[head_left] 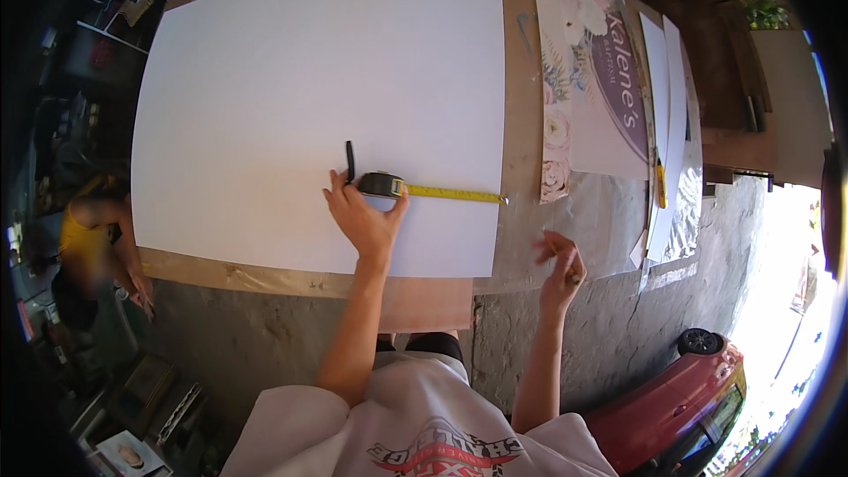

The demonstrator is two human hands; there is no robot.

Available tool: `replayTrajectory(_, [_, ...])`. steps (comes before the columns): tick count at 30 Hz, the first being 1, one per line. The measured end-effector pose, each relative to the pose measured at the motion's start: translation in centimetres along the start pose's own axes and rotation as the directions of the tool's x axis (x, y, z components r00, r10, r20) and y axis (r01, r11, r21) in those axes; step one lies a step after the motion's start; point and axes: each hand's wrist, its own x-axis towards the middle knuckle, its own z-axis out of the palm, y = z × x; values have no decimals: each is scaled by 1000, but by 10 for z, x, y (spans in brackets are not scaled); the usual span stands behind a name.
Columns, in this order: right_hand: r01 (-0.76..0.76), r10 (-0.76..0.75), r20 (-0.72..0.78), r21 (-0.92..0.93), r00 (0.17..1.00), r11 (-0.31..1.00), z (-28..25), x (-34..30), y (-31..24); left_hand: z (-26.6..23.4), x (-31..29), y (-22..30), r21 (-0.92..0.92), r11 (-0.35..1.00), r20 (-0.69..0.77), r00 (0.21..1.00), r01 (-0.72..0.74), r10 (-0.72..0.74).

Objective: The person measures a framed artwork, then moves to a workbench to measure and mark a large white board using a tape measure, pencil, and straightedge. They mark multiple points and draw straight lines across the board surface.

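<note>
My left hand [364, 223] grips a dark tape measure [378, 184] with thumb and fingers, low on a large white sheet [309, 79]. From its case the yellow blade [452, 193] runs right, and its hooked end lies at the sheet's right edge. A black strap [350, 159] sticks up beside the fingers. My right hand [565, 272] hovers near the table's front edge, right of the sheet. Its fingers are curled and partly blurred, with perhaps a thin thing between them that I cannot make out.
On the table's right lie a floral printed panel [601, 88], white strips [658, 212] and a yellow cutter knife [661, 185]. Another person [93, 238] is at the left. A red car [680, 406] stands at the lower right.
</note>
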Motion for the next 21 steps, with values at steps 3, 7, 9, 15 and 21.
replayTrajectory(3, [18,-18,2,15,1000,1000,25,4,7,5,0,-9,43,998,5,998,54,-55])
replayTrajectory(7, [-75,52,125,184,991,980,53,9,28,13,-7,-12,-56,997,18,998,60,-59])
replayTrajectory(9, [8,-34,172,153,984,988,74,17,45,15,-11,-11,-108,992,12,998,58,-57])
replayTrajectory(15, [122,-137,139,112,981,986,106,38,72,14,-17,-11,-120,990,19,997,70,-68])
replayTrajectory(21, [-48,18,209,142,978,989,109,29,66,15,-16,-14,-174,983,14,999,51,-49])
